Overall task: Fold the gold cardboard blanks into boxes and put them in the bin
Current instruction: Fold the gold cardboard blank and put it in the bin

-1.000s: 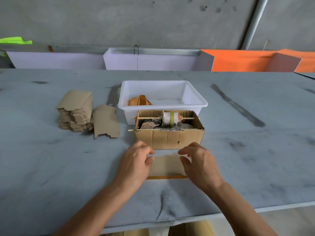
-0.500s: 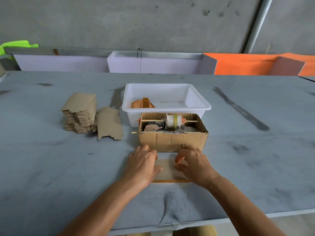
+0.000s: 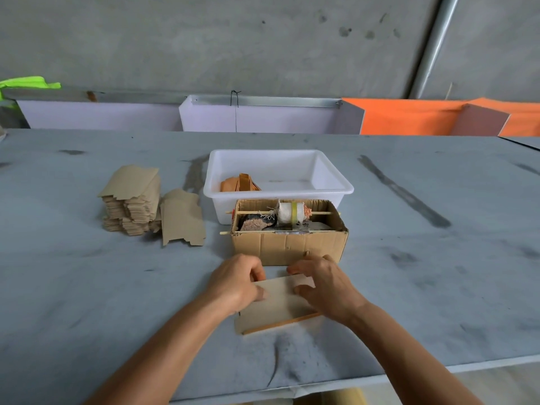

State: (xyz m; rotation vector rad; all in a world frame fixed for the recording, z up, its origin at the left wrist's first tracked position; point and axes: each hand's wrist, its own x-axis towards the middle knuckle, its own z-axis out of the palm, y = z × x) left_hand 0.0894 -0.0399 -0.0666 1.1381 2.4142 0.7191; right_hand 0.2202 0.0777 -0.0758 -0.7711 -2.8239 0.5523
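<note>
Blank (image 3: 277, 305) now tilted up off grey table (image 3: 87, 287), left hand (image 3: 236, 283) and right hand (image 3: 327, 287) pinching it, 1 white bin (image 3: 336, 185), 1 stack of blanks (image 3: 131, 200), no readable writing

A grey table (image 3: 87, 287) with dark smudges and streaks carries everything. On its left lies a stack of cardboard blanks (image 3: 131, 200), with a single loose blank (image 3: 182, 219) just beside it, on the stack's right. Near the middle sits a white plastic bin (image 3: 336, 188), and an open brown cardboard box (image 3: 287, 248) stands touching the bin's near side. Closer to the near edge, one more blank (image 3: 274, 308) lies on the tabletop, gold along its near edge.
</note>
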